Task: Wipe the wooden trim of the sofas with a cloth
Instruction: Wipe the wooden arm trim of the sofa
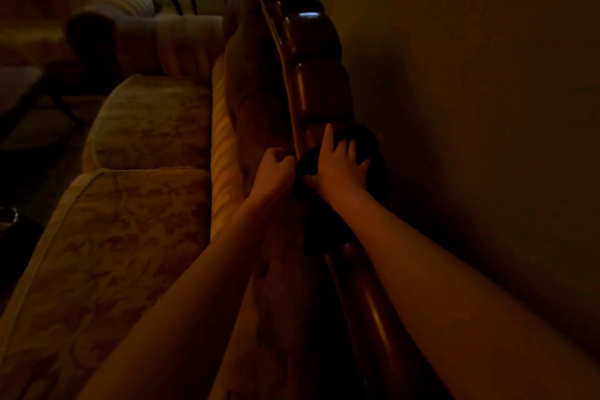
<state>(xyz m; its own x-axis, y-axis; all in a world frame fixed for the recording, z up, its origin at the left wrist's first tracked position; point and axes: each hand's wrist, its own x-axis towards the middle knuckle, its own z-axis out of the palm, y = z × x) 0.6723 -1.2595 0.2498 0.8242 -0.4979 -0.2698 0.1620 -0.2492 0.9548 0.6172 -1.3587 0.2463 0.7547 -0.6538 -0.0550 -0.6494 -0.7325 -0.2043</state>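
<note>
2 hands meet on the glossy carved brown wooden trim (319, 75): right hand (337, 166) splayed flat, pressing the limp dark cloth (363, 143); left hand (274, 169) fisted, apparently pinching its soft, light edge.

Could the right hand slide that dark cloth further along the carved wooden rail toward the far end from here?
Probably yes. The right hand lies flat on the dark cloth atop the glossy carved wooden trim, and the rail ahead looks bare, though the dim light hides detail.
</note>
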